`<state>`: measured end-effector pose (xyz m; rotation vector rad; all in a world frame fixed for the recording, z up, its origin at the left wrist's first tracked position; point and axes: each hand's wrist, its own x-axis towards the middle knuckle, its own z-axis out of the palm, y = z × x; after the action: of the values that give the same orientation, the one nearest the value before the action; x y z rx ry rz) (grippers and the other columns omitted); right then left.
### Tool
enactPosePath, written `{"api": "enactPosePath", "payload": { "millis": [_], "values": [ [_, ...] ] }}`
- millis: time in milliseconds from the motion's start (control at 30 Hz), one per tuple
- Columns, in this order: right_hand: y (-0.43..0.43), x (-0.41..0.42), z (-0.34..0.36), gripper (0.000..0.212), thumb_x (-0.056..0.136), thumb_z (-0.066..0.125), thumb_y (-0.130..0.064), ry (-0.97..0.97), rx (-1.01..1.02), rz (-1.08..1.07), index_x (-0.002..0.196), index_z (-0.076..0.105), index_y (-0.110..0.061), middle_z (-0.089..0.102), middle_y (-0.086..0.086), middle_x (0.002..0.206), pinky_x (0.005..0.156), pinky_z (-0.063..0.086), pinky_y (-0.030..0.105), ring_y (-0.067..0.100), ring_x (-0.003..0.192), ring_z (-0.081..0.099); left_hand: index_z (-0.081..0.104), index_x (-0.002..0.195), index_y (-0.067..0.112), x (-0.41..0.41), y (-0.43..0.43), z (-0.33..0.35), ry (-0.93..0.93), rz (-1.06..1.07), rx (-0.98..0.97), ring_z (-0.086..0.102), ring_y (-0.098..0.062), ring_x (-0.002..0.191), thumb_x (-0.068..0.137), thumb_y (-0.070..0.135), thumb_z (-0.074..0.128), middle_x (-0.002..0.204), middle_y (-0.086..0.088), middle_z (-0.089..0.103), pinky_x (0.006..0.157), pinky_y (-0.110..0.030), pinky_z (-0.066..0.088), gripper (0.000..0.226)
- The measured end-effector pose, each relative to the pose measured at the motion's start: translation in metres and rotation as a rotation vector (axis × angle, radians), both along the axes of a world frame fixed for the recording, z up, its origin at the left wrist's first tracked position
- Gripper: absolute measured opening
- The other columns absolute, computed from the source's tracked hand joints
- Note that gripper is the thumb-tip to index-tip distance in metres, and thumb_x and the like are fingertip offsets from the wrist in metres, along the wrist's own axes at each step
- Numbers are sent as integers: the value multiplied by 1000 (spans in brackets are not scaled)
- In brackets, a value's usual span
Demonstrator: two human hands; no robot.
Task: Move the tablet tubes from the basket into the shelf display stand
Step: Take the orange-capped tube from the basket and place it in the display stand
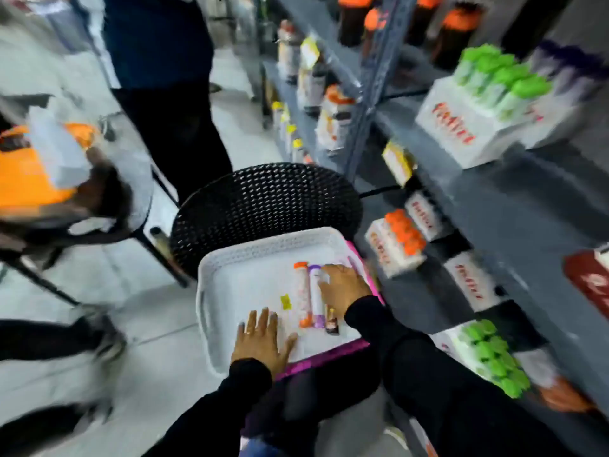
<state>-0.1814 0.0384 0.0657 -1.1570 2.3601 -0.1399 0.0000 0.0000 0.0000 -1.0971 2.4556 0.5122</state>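
Note:
A white basket (230, 268) rests on a black chair seat in front of me. Inside it lie an orange-capped tablet tube (302, 295) and a purple-capped tablet tube (315, 298), side by side. My right hand (342, 286) lies over the right side of the purple tube, fingers touching it, grip unclear through blur. My left hand (262, 341) lies flat and spread on the basket's near edge, holding nothing. White display stands sit on the grey shelves to the right: one with green-capped tubes (491, 80), one with orange-capped tubes (400, 232).
A yellow scrap (286, 302) and a small dark item (332, 323) also lie in the basket. A pink board (329, 356) sits under it. The black woven chair back (263, 199) rises behind. A person in dark clothes (164, 94) stands beyond; another seated at left.

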Motion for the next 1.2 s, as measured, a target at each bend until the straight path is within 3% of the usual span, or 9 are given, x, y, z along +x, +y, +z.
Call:
{"api": "enactPosePath", "payload": {
  "millis": [133,267,367,600,833,967,1067,1133,1200],
  "values": [
    [-21,24,-28,37,96,46,-23,-48,133,48,130,50,-8,59,18,130,100,45,39,33,119,56,15,146,18,25,16,-15,10,-9,72,6,-23,142,56,64,-19,156,-3,11,115,-42,5,106],
    [-37,43,-50,37,98,46,-24,-24,199,7,130,48,-4,59,20,128,95,49,38,35,118,58,16,146,22,30,16,-19,-19,-31,98,5,-21,142,89,62,11,156,-1,11,115,-43,3,69],
    [-50,40,-61,41,100,44,-22,42,248,-32,135,41,-2,54,19,133,97,48,40,34,121,55,17,146,23,32,15,-24,-33,-34,124,6,-21,142,92,60,16,156,-1,11,116,-43,5,65],
    [-66,43,-68,72,87,63,-22,-117,215,-161,143,23,-2,57,22,130,95,48,42,38,118,56,31,140,25,36,15,-32,-13,-73,97,17,-25,139,89,64,13,153,-3,23,113,-42,17,66],
    [-63,33,-41,59,76,70,-22,-236,-46,-278,124,39,-8,62,18,115,85,55,43,38,101,61,32,139,25,36,12,-29,-41,-100,126,14,-26,140,92,60,15,155,-5,18,113,-40,21,61],
    [-47,14,-12,9,75,66,-21,-486,-244,-469,78,61,-14,70,16,75,70,61,37,28,66,71,35,139,27,36,13,-30,-45,-105,118,16,-25,140,89,64,8,154,-3,20,113,-39,21,67],
    [-26,5,12,34,79,67,-30,-566,-377,-619,51,57,-14,64,9,53,56,57,20,9,44,63,35,138,28,33,17,-29,-52,-87,82,19,-23,139,79,72,-8,154,-1,22,114,-40,16,86],
    [-9,-1,30,36,83,67,-32,-436,-430,-594,55,55,-11,58,6,56,52,44,18,14,50,57,31,141,26,27,20,-25,-35,-59,56,19,-20,139,79,70,-7,154,0,23,115,-40,9,85],
    [9,-10,51,24,80,68,-30,-279,-434,-524,69,55,-13,56,3,68,62,39,24,21,67,52,26,143,24,14,25,-19,0,-82,33,17,-19,140,62,75,-25,154,-1,22,116,-39,5,109]
  ]
}}
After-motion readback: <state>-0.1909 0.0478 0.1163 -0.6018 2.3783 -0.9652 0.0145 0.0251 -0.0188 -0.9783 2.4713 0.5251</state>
